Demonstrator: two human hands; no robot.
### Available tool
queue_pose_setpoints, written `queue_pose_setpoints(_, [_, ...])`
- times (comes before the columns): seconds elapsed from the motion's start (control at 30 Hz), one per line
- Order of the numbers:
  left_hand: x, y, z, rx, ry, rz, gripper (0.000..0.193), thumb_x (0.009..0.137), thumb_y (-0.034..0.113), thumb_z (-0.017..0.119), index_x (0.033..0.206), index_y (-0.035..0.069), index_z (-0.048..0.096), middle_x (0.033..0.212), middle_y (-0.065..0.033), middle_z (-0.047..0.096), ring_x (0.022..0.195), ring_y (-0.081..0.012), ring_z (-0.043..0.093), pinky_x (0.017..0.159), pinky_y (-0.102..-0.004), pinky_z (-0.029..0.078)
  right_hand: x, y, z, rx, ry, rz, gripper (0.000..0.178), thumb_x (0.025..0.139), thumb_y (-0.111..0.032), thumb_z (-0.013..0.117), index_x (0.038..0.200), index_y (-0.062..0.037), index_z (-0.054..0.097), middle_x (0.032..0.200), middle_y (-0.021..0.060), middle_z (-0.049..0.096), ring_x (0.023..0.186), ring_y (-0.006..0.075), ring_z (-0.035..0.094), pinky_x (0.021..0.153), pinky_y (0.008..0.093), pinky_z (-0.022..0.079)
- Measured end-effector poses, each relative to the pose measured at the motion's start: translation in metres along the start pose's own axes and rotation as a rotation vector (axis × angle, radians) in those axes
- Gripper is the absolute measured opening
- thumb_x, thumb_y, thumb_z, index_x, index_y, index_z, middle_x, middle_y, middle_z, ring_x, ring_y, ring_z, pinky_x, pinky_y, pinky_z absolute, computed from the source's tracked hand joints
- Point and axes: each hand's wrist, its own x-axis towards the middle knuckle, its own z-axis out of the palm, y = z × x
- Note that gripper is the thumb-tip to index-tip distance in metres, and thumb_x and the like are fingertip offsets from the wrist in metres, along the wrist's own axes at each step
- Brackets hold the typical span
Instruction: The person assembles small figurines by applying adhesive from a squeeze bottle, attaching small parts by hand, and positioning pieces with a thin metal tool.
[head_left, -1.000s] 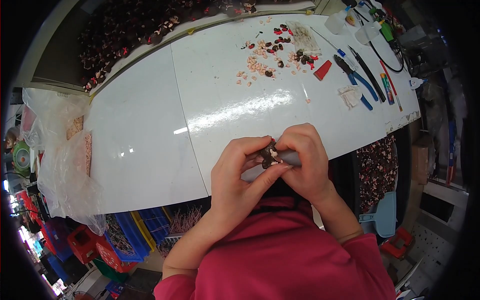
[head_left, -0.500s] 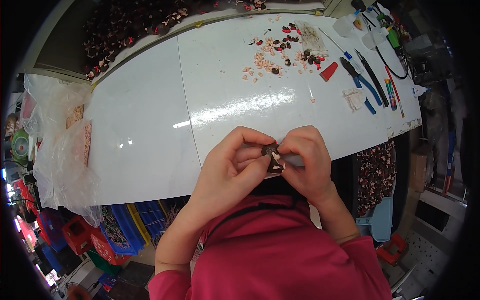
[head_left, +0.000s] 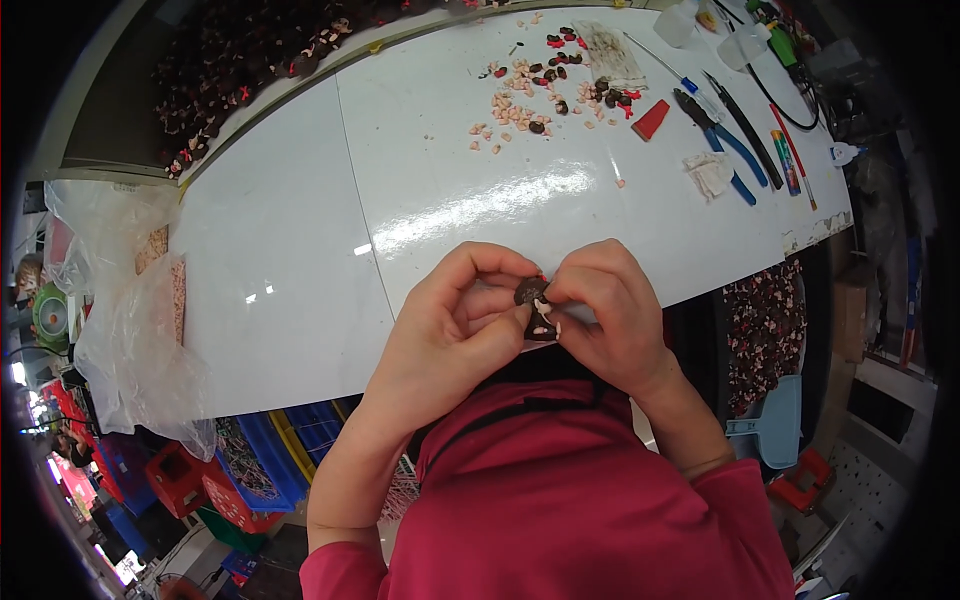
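A small dark brown figurine (head_left: 530, 293) with cream-coloured parts is held just above the table's near edge. My left hand (head_left: 450, 320) pinches it from the left, thumb in front and index finger curled over the top. On the other side, the thumb and bent fingers of my right hand (head_left: 610, 315) press at its right edge, by the cream parts. A speck of red shows at its top. My fingertips cover much of the figurine, so its full shape is hidden.
On the white table (head_left: 270, 330) lie loose cream pieces (head_left: 515, 105), dark pieces (head_left: 555, 75), a red wedge (head_left: 651, 119), blue-handled pliers (head_left: 735, 150) and a crumpled tissue (head_left: 708, 175). Plastic bags (head_left: 130, 300) hang at the left. A bin of dark pieces (head_left: 765, 330) stands at the right.
The view has shifted slightly, and table items appear a little displaced. Both hands keep their grip on the figurine, with only small finger movement.
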Motion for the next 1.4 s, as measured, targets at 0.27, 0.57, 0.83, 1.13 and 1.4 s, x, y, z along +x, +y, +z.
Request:
queue_pose_setpoints(0.27, [0.0012, -0.0010, -0.0013, -0.015, -0.013, 0.029, 0.032, 0.082, -0.007, 0.051, 0.113, -0.002, 0.047, 0.103, -0.0083, 0.057, 0.094, -0.0104, 0.060, 0.082, -0.0231, 0.049, 0.0013, -0.0005, 0.0006, 0.001, -0.001, 0.002, 0.039, 0.062, 0.008, 0.069, 0.095, -0.0064, 0.053, 0.088, 0.0067, 0.054, 0.073, 0.0225, 0.054, 0.060, 0.0314, 0.046])
queue_pose_setpoints(0.57, [-0.0009, -0.0019, -0.0009, 0.020, -0.004, 0.051, 0.035, 0.083, -0.007, 0.052, 0.116, -0.001, 0.044, 0.104, -0.0071, 0.052, 0.096, -0.0114, 0.060, 0.082, -0.0230, 0.049, 0.0006, -0.0022, -0.0001, -0.012, -0.011, 0.016, 0.041, 0.061, 0.008, 0.069, 0.095, -0.0070, 0.053, 0.088, 0.0066, 0.054, 0.074, 0.0226, 0.055, 0.060, 0.0314, 0.046])
queue_pose_setpoints(0.83, [-0.0010, 0.0009, -0.0005, 0.018, -0.011, 0.031, 0.036, 0.082, -0.010, 0.049, 0.117, -0.001, 0.044, 0.106, -0.0079, 0.052, 0.097, -0.0122, 0.060, 0.086, -0.0241, 0.049, 0.0015, -0.0021, 0.0005, -0.023, -0.009, 0.022, 0.040, 0.061, 0.009, 0.068, 0.094, -0.0068, 0.053, 0.088, 0.0060, 0.055, 0.074, 0.0219, 0.055, 0.059, 0.0312, 0.046])
queue_pose_setpoints(1.13, [-0.0010, -0.0015, 0.0002, 0.018, -0.024, 0.048, 0.036, 0.083, -0.011, 0.049, 0.117, -0.001, 0.044, 0.106, -0.0080, 0.053, 0.098, -0.0125, 0.059, 0.086, -0.0247, 0.049, 0.0023, -0.0027, -0.0015, -0.021, 0.006, 0.013, 0.040, 0.061, 0.010, 0.068, 0.094, -0.0066, 0.053, 0.087, 0.0061, 0.055, 0.073, 0.0221, 0.055, 0.060, 0.0309, 0.046])
queue_pose_setpoints(1.4, [-0.0019, -0.0002, 0.0023, 0.023, -0.017, 0.045, 0.036, 0.083, -0.010, 0.049, 0.117, -0.001, 0.043, 0.105, -0.0084, 0.053, 0.099, -0.0127, 0.059, 0.086, -0.0248, 0.050, 0.0018, -0.0038, -0.0024, -0.019, -0.001, 0.016, 0.041, 0.061, 0.010, 0.069, 0.094, -0.0067, 0.053, 0.087, 0.0066, 0.054, 0.073, 0.0224, 0.055, 0.060, 0.0310, 0.046])
